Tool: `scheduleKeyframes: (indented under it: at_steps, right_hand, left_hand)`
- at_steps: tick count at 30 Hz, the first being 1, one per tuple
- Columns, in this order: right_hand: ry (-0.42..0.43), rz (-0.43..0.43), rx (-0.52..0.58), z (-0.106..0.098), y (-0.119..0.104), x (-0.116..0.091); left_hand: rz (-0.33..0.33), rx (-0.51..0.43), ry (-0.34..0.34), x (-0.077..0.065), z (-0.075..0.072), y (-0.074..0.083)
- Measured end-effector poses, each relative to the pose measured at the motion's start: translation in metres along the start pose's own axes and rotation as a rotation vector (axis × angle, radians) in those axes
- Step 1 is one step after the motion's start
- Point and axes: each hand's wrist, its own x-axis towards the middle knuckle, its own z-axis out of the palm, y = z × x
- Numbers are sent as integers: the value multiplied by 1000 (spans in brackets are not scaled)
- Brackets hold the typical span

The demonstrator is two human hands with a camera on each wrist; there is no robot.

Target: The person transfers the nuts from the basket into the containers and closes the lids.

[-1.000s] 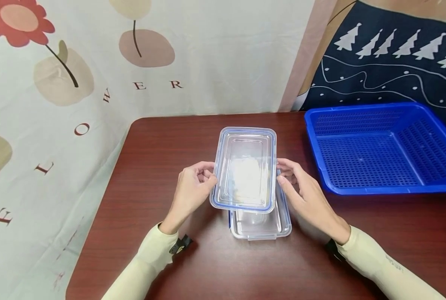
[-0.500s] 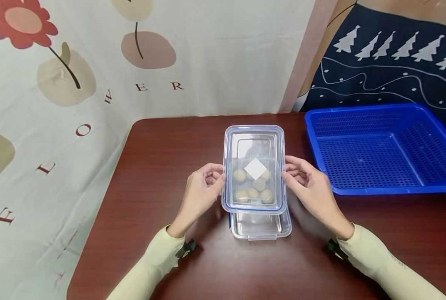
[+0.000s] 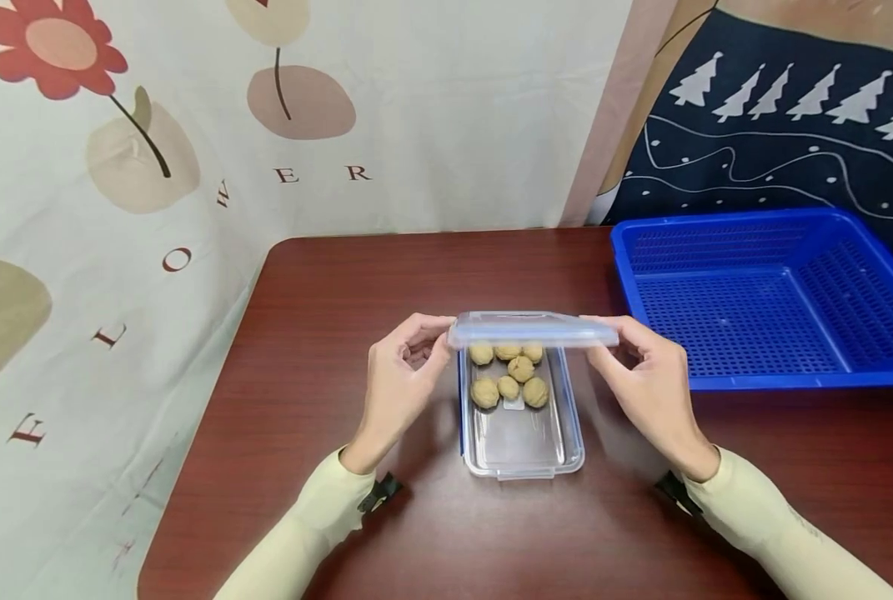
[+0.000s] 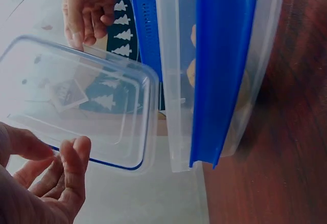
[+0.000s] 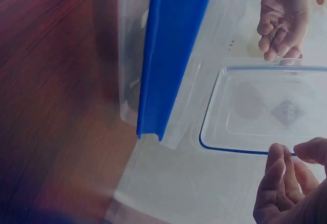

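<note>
A clear plastic lid (image 3: 532,331) with a blue seal is held tilted, nearly edge-on in the head view, above the far end of a clear food container (image 3: 524,446). My left hand (image 3: 404,379) pinches its left edge between thumb and fingers. On the opposite edge, my right hand (image 3: 644,387) pinches it the same way. Several walnuts (image 3: 520,368) lie in the far half of the container, some partly hidden by the lid. A blue side latch (image 4: 222,75) hangs down along the container's wall in the left wrist view; the right wrist view shows another latch (image 5: 171,60).
A blue perforated basket (image 3: 739,325) stands at the back right of the dark red table (image 3: 326,317). Behind the table hangs a pale curtain (image 3: 446,125) with flower print, and a dark cloth (image 3: 776,158) with white trees is at the right.
The lid has tipped from showing its broad face to nearly edge-on and shifted right, uncovering the walnuts. Both hands moved slightly right with it, keeping their pinch; the container stayed put.
</note>
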Motion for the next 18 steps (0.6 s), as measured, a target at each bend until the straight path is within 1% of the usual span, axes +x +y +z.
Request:
scheduleKeyframes:
  at_steps: [3,6,8,10,12,18]
  right_hand:
    - [-49,10,-6,-3,1,-6]
    - [-110,55,-55,-4,2,-11]
    - [-151,64,-116,-5,5,-15]
    - [-204,59,-157,-4,7,-20]
    - [-252,45,-199,-3,9,-25]
    - [-337,41,-331,2,7,-38]
  left_hand:
    - [-19,27,-22,-3,0,-3]
    - [-57,77,-66,-6,-1,-6]
    - [-69,136,-100,-8,0,-9]
    - [-68,210,-137,-11,0,-11]
    - [-52,268,-173,-14,0,-13]
    - [-38,429,-270,-27,2,-15]
